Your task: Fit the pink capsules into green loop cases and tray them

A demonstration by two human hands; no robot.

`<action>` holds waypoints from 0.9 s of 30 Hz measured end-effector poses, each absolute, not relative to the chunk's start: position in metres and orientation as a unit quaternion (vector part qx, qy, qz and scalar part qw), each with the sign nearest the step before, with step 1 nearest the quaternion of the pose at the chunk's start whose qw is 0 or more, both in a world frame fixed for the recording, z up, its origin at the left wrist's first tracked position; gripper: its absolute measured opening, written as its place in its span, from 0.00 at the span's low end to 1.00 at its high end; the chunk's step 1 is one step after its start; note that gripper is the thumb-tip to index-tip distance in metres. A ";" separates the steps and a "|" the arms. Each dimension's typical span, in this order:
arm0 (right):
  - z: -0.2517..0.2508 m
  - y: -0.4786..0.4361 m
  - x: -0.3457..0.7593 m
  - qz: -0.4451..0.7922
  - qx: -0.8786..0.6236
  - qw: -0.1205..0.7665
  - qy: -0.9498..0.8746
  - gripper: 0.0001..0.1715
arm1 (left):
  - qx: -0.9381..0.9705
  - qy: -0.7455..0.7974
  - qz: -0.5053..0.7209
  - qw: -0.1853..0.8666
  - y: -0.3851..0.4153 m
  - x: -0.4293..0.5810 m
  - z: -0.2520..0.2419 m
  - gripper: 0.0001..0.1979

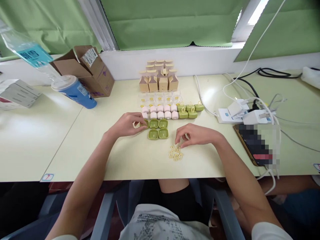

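Observation:
My left hand (pixel 130 124) has its fingertips closed on a small green case (pixel 145 124), partly hidden by the fingers, at the left end of a group of open green cases (pixel 153 134). My right hand (pixel 191 134) hovers just above several pale yellow loops (pixel 175 156), thumb and forefinger curled but slightly apart, with nothing visible between them. Beyond the open cases stand two rows of small pink-white pieces (pixel 160 115). To their right sit several closed green cases (pixel 192 114), each with a yellow loop on top.
Clear plastic pieces with yellow marks (pixel 159 98) and small tan boxes (pixel 163 83) are lined up toward the wall. At left are a blue cup (pixel 80 93) and a cardboard box (pixel 100 78). A power strip (pixel 226 116), cables and a phone (pixel 252 146) lie at right.

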State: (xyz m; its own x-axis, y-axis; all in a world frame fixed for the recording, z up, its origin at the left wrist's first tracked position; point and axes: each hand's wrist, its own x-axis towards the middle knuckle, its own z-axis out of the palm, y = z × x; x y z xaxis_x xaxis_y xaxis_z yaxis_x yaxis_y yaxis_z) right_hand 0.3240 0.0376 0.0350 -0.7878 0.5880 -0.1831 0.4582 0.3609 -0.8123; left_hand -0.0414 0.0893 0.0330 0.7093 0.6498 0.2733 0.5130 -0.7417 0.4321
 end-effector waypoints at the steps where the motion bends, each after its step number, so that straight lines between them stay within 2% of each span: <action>1: 0.031 0.037 0.320 0.470 -0.309 0.055 -0.825 0.17 | 0.912 0.322 0.185 0.173 0.090 -0.043 0.032 0.11; 4: 0.021 0.037 0.312 0.450 -0.299 0.047 -0.840 0.09 | 0.913 0.327 0.166 0.177 0.094 -0.045 0.028 0.13; 9: 0.020 0.037 0.308 0.424 -0.304 0.059 -0.851 0.08 | 0.906 0.309 0.198 0.210 0.096 -0.046 0.031 0.14; 15: 0.027 0.038 0.315 0.470 -0.326 0.069 -0.817 0.03 | 0.802 0.317 0.416 0.289 0.096 -0.040 0.030 0.18; 17: 0.027 0.040 0.316 0.480 -0.330 0.137 -0.801 0.06 | 0.761 0.309 0.461 0.336 0.096 -0.034 0.021 0.18; 20: 0.022 0.040 0.310 0.494 -0.311 0.299 -0.755 0.14 | 0.712 0.295 0.480 0.418 0.093 -0.021 0.008 0.17; 22: 0.016 0.039 0.303 0.509 -0.299 0.378 -0.713 0.15 | 0.701 0.285 0.484 0.440 0.088 -0.011 0.003 0.17; 24: 0.012 0.035 0.294 0.535 -0.304 0.416 -0.669 0.14 | 0.720 0.283 0.487 0.406 0.079 -0.002 0.001 0.16; 27: 0.008 0.030 0.282 0.568 -0.330 0.444 -0.610 0.16 | 0.778 0.307 0.471 0.281 0.064 0.012 0.001 0.18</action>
State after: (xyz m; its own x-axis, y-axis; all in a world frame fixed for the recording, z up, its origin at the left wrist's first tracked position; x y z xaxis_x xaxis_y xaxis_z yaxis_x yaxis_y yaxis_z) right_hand 0.2823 0.0301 0.0076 -0.3891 0.9061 0.1659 -0.1023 0.1365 -0.9853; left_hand 0.0118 0.0642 0.0013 0.3675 0.7422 0.5604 0.2132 -0.6538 0.7260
